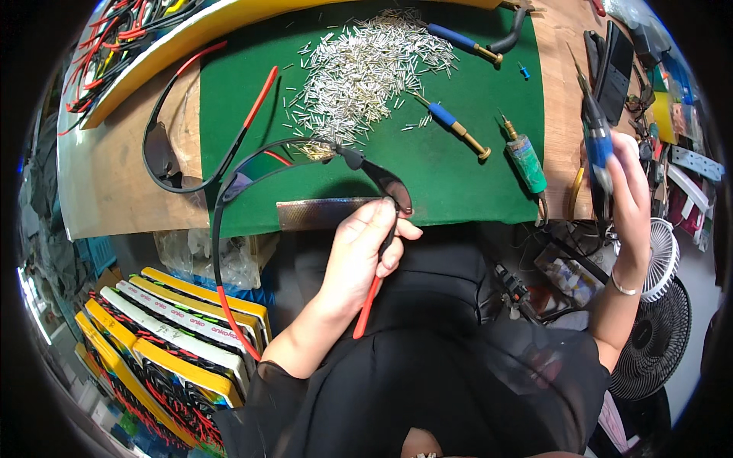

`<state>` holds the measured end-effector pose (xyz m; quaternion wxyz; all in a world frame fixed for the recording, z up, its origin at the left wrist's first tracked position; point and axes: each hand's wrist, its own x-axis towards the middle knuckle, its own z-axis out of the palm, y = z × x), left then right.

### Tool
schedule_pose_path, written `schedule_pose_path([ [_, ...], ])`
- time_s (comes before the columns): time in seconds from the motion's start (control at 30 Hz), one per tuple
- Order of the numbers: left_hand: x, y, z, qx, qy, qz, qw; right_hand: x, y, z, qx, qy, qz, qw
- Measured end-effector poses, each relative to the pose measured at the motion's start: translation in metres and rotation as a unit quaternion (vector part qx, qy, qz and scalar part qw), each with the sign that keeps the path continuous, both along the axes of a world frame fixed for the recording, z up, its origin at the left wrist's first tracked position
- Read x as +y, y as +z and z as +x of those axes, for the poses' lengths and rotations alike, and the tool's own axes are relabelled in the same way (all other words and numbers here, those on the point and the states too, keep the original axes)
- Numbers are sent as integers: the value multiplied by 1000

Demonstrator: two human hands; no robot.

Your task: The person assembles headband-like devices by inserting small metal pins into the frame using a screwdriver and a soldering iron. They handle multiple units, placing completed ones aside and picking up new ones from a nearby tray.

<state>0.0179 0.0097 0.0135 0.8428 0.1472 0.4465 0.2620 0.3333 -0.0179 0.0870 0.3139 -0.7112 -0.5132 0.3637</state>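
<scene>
My left hand (365, 248) grips a pair of sunglasses (219, 252) by one temple arm, near its hinge. The glasses have a black frame, dark lenses and red temple tips, and hang tilted over the table's front edge. At the right edge of the table, my right hand (632, 187) has its fingers against the blue handle of a slim driver-like tool (596, 137) with a long thin tip. Another pair of dark sunglasses (163, 156) with red tips lies at the left of the green mat (489, 153).
A heap of small metal pins (351, 84) covers the mat's far middle. Blue-and-brass hand screwdrivers (450, 122) and a green-handled tool (525, 162) lie to its right. Yellow trays (183, 359) of glasses stand at lower left. Fans (653, 336) stand at lower right.
</scene>
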Motion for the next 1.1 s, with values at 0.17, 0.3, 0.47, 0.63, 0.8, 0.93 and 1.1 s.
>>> schedule_pose_path([
  [0.17, -2, -4, -2, 67, -16, 58, 996, -26, 9, -43, 204, 100, -88, 970],
  [0.3, 1, -4, -2, 60, 7, 56, 997, -23, -16, -84, -109, 331, 2, 937],
  [0.47, -2, -6, -5, 72, 24, 65, 995, -15, -17, -104, -195, 340, 32, 920],
  [0.63, -4, -10, -5, 65, 29, 64, 995, -14, -20, -108, -212, 368, 16, 905],
  [0.8, -1, -10, -3, 62, 28, 64, 996, -11, -22, -107, -240, 335, 12, 911],
  [0.93, -1, -10, -4, 72, 36, 60, 995, -8, -21, -109, -257, 337, 3, 905],
  [1.1, -1, -10, -1, 65, 42, 61, 995, -9, -22, -109, -261, 334, -8, 905],
])
